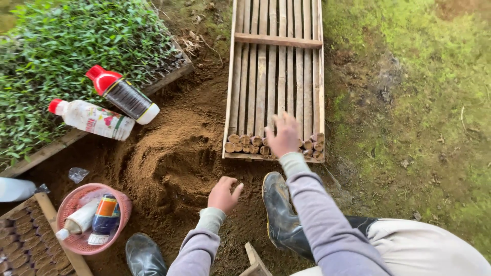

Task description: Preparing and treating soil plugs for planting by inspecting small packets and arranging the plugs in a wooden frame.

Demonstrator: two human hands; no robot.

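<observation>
While the person crouches in rubber boots point(279, 214), the left hand point(223, 194) hovers over the heap of brown soil point(169, 158), its fingers curled loosely and gripping nothing that shows. Just beyond, the right hand point(284, 135) reaches into the near end of the bamboo tray point(276, 61), fingers spread open over a row of small soil-filled pots point(245, 143) lined along the tray's near edge. To the left, a pink basket point(69, 204) holds bottles. Farther off, two bottles point(105, 110) lie beside a bed of green seedlings point(76, 41).
</observation>
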